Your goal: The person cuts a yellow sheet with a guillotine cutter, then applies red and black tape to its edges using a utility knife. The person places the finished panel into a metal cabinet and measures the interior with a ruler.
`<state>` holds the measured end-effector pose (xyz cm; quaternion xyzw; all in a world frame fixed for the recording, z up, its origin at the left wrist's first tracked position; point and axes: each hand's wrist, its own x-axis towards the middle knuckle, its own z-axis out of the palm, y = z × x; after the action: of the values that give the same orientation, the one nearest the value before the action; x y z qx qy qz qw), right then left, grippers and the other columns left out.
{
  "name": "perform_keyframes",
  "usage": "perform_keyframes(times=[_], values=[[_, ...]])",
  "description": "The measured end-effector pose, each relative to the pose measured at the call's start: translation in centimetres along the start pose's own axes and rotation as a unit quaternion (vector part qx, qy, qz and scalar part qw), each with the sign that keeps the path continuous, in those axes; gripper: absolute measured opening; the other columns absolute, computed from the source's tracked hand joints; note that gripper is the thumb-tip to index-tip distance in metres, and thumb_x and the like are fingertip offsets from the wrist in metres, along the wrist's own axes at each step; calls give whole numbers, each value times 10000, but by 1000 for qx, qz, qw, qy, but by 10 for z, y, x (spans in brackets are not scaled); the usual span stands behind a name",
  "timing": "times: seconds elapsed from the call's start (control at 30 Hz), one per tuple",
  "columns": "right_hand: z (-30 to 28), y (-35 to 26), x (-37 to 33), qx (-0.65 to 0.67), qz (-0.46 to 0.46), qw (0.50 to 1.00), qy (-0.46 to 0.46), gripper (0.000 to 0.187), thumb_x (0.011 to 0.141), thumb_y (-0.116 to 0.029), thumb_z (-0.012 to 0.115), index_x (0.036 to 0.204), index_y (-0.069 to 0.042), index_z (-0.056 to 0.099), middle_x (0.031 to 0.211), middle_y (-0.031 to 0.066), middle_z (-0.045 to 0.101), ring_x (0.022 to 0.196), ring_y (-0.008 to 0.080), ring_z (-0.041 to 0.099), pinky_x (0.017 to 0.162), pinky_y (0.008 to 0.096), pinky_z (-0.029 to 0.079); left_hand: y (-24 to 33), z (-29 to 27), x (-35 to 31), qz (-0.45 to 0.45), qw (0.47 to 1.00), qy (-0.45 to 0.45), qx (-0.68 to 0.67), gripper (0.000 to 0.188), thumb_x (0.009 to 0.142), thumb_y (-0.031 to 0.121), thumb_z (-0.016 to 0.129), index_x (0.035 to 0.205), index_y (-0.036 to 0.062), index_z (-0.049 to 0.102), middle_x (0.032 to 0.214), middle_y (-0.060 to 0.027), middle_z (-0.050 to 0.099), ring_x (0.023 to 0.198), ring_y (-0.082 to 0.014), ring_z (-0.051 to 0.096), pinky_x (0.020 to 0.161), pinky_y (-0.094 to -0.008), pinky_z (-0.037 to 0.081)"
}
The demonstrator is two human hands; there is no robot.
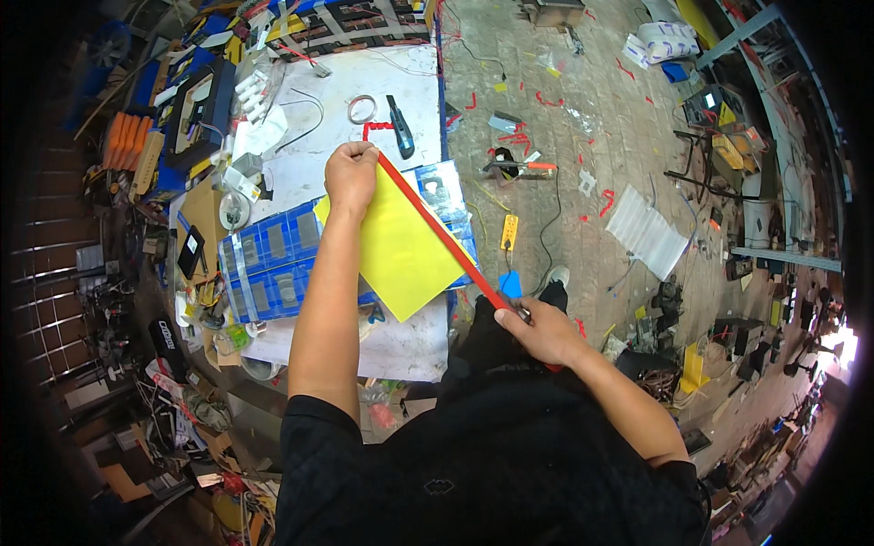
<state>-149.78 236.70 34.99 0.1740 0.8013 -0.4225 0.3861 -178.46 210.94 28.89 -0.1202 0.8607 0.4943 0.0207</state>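
Observation:
A red strip [435, 218] runs taut and slanting between my hands, along the right edge of a yellow sheet [405, 246]. At the far end, my left hand [352, 177] pinches the strip by the sheet's upper corner. My right hand [546, 333] is closed round the near end, beyond the table's edge; a small dark metallic piece shows by its fingers, its kind unclear. Beneath the sheet lies a blue panel [273, 255] with grey rectangles, on the white table. A utility knife [400, 127] and a tape roll [361, 109] lie beyond my left hand.
On the table's far side stands a taped black box [355, 25]; clutter and orange pieces [127, 141] crowd the left. Over the floor on the right are red scraps, a yellow power strip [510, 233] with its cable, and a translucent sheet [646, 232].

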Motion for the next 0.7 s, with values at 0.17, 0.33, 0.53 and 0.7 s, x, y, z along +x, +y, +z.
perform_keyframes(times=[0.17,0.33,0.53,0.7], values=[[1,7,7,22,-2,1000,-8,878,969,-687,533,1388,82,594,1225,320,694,1185,438,669,1037,456,506,1,0,0,4,1000,6,13,180,942,136,734,1040,-15,738,960,-70,741,823,-144,661,777,-298,537],[6,17,14,32,-1,999,-12,881,970,-686,532,1389,86,592,1240,324,687,1201,440,662,1049,451,499,-7,1,4,-13,999,0,29,223,919,247,749,1069,84,769,1008,-77,791,962,-229,737,930,-363,534],[7,19,17,39,2,999,-14,880,971,-683,531,1384,92,594,1250,327,683,1213,439,656,1058,448,493,-8,3,4,12,1000,6,25,200,939,185,739,1062,28,741,965,-65,758,876,-172,691,840,-316,532],[8,23,21,44,-4,999,-21,879,962,-685,544,1376,89,603,1241,329,685,1206,437,660,1048,445,498,0,3,-4,63,993,47,84,254,944,174,742,1148,28,703,1005,-81,738,920,-193,682,854,-337,533]])
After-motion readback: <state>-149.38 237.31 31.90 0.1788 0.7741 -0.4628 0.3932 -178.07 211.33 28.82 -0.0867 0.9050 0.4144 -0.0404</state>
